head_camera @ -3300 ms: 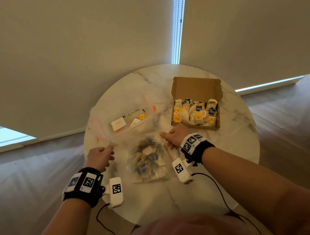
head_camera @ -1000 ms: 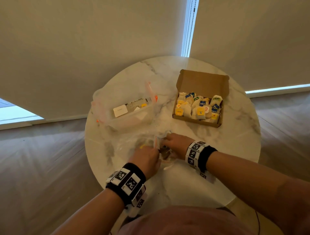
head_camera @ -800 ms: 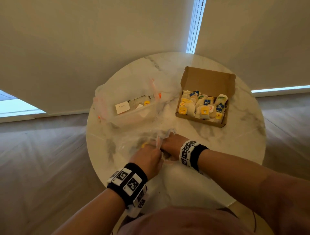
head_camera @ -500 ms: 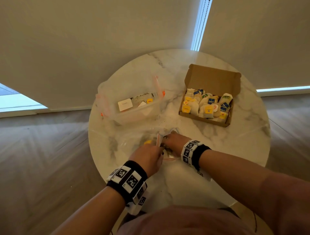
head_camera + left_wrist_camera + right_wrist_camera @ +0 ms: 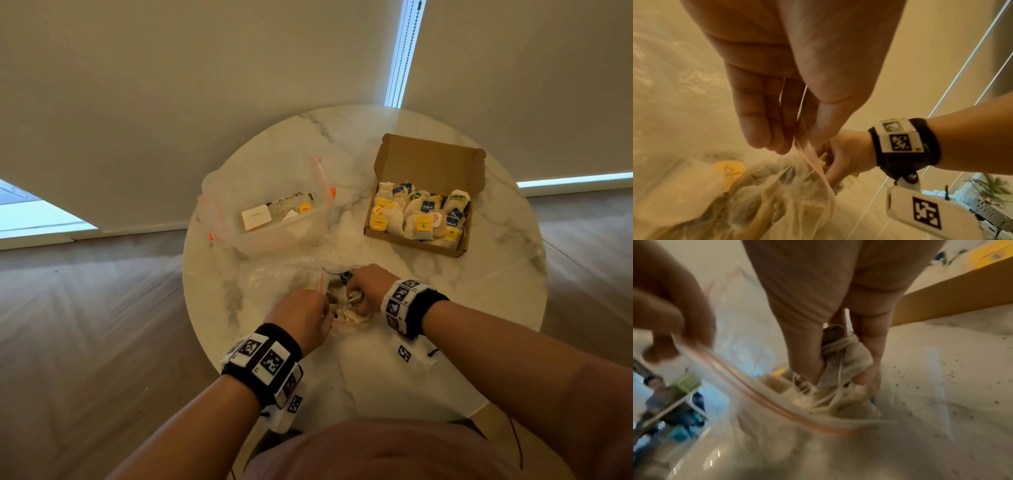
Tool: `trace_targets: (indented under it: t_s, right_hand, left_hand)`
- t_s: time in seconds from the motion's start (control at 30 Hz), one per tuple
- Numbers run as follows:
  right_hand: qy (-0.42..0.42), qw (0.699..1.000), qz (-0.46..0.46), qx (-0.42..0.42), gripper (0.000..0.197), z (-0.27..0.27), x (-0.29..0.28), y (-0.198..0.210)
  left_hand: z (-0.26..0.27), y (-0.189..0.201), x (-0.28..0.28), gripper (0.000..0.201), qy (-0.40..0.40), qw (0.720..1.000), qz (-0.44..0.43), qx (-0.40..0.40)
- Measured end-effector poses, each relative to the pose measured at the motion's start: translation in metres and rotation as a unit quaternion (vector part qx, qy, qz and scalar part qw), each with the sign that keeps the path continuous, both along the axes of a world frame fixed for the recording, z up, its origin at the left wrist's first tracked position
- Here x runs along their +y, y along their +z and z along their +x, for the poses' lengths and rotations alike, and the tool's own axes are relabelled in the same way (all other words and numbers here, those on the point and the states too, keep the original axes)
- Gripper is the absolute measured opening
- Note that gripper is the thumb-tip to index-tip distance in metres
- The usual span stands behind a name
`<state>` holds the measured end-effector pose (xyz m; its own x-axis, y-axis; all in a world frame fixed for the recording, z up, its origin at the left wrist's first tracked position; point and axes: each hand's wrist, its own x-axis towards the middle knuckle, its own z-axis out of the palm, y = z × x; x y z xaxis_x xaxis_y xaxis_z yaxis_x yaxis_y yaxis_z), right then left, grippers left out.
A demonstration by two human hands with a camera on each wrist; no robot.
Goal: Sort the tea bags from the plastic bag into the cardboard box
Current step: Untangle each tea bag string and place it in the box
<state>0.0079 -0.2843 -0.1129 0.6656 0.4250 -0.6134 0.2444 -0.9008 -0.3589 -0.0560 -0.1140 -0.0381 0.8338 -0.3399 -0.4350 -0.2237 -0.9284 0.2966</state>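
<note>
**Tangled strings at the bag mouth**

Marble tabletop (image 5: pixel 394 373), round and pale, fills my head view, with blinds drawn behind it. At about one o'clock on it sits the cardboard box (image 5: pixel 428 161), lid folded back, already packed with rows of tea bags (image 5: pixel 416 214). At eleven o'clock stands a clear plastic container (image 5: pixel 270 236) holding a few cards and a yellow tag.

Near six o'clock, close to me, lies the plastic bag (image 5: pixel 274 277), its mouth turned toward the right. My left hand (image 5: pixel 299 317) pinches the pink zip strip (image 5: pixel 813 164) between thumb and fingers and holds the mouth up. My right hand (image 5: pixel 368 286) is inside the opening, thumb and fingers closed around one string-wrapped tea bag (image 5: pixel 844 353).

Risks as I judge them:

- Loose strings (image 5: pixel 826 400) run from the tea bag I hold down into the pile below. Pulling out may drag neighbours along and drop them on the table between bag and box.
- The paper looks thin; a hard tug against a snag could tear it. Dark specks (image 5: pixel 953 374) of tea already dot the marble at the right.
- My left-hand pinch covers only a short stretch of strip. If it slips, the mouth could collapse around my right wrist.
- The right wrist view is blurred, so I cannot tell whether I hold one tea bag or two.
</note>
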Motion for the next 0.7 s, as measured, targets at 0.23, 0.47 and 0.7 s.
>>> trace_targets:
  t_s: [0.23, 0.47, 0.7]
  right_hand:
    - [-0.144, 0.978, 0.136, -0.064, 0.027, -0.017, -0.028, 0.066]
    - [-0.187, 0.944, 0.239, -0.131, 0.024, -0.037, -0.034, 0.133]
    - [-0.193, 0.917, 0.292, -0.19, 0.024, -0.045, -0.039, 0.177]
  left_hand:
    - [0.001, 0.007, 0.004, 0.022, 0.012, 0.999, -0.04, 0.015]
    - [-0.001, 0.007, 0.01, 0.026, 0.029, 0.998, -0.041, 0.044]
    - [0.003, 0.018, 0.001, 0.02, 0.056, 0.993, -0.107, 0.007]
